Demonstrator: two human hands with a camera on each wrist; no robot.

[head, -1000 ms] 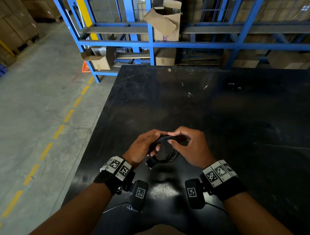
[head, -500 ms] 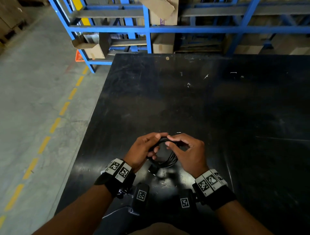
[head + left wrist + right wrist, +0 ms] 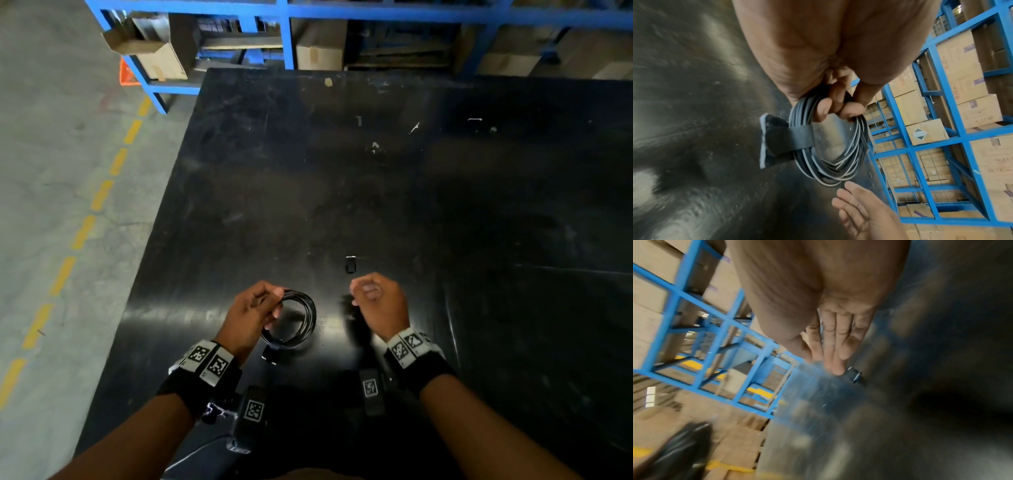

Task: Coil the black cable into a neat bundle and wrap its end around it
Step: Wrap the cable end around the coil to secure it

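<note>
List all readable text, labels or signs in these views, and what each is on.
No text can be quoted with confidence.
Cardboard boxes in the rack: sideways print, cut off and blurred, unreadable.
Diamond label on one box: black-and-white symbol, no legible words.
Wrist bands: square code markers only, no letters.
Black cable and its strap: no print visible.

The black table (image 3: pixel 445 205) bore pale scuffs and specks; a small black piece (image 3: pixel 350 265) lay on it.
</note>
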